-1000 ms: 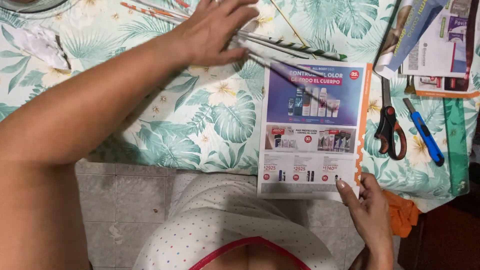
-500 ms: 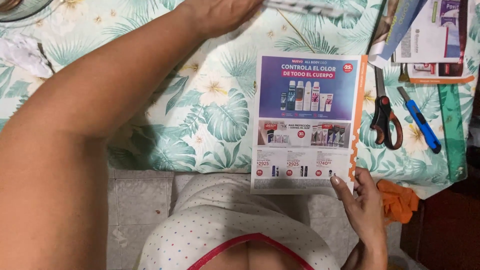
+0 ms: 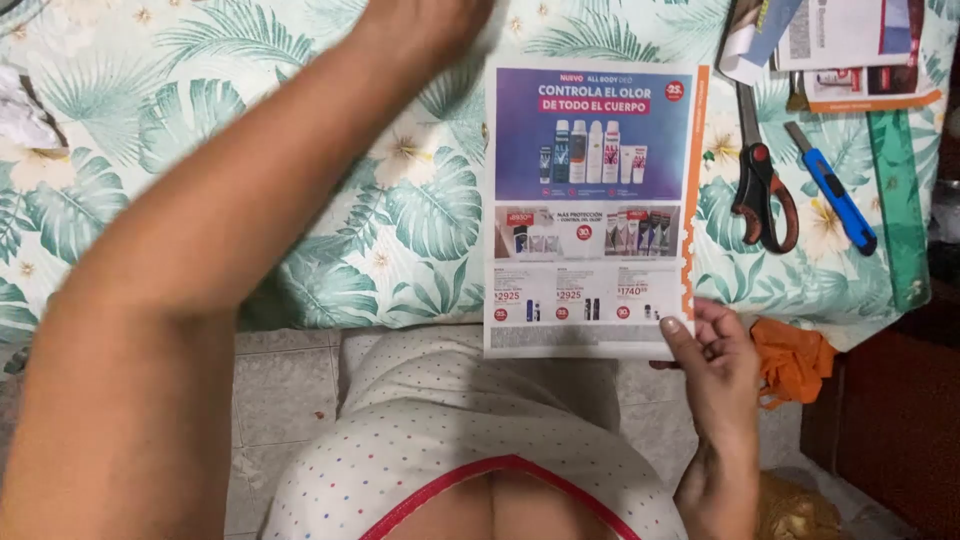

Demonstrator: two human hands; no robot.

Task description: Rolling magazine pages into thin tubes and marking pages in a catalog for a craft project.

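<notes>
Tabletop (image 3: pixel 300 230) is taking up most of the view, sitting under a cloth printed with green leaves and pale flowers, and its near edge is running just above the person's dotted top (image 3: pixel 470 440).

Left hand (image 3: pixel 420 25) is reaching far across to the top edge of the frame, forearm stretching diagonally over the cloth. Most of that hand is getting cut off by the frame, so I can't tell how the fingers are set or whether they're holding anything.

The flyer (image 3: pixel 590 205) is lying flat on the cloth, a glossy ad sheet with a purple panel on top, rows of small bottles below and an orange strip down its right side. Its bottom edge is hanging a little past the tabletop edge (right over the person's lap).

Right hand (image 3: pixel 715 355) is pinching the flyer's lower right corner, thumb on top of the paper and the other fingers curling underneath, so it's closed lightly on the sheet.

More printed papers (image 3: pixel 850 50) are piling up at the top right.

Scissors (image 3: pixel 762 165) with dark red-brown handles are lying just right of the flyer, blades pointing away.

Beside them a blue utility knife (image 3: pixel 832 203) is lying at a slant, apart from the scissors.
</notes>
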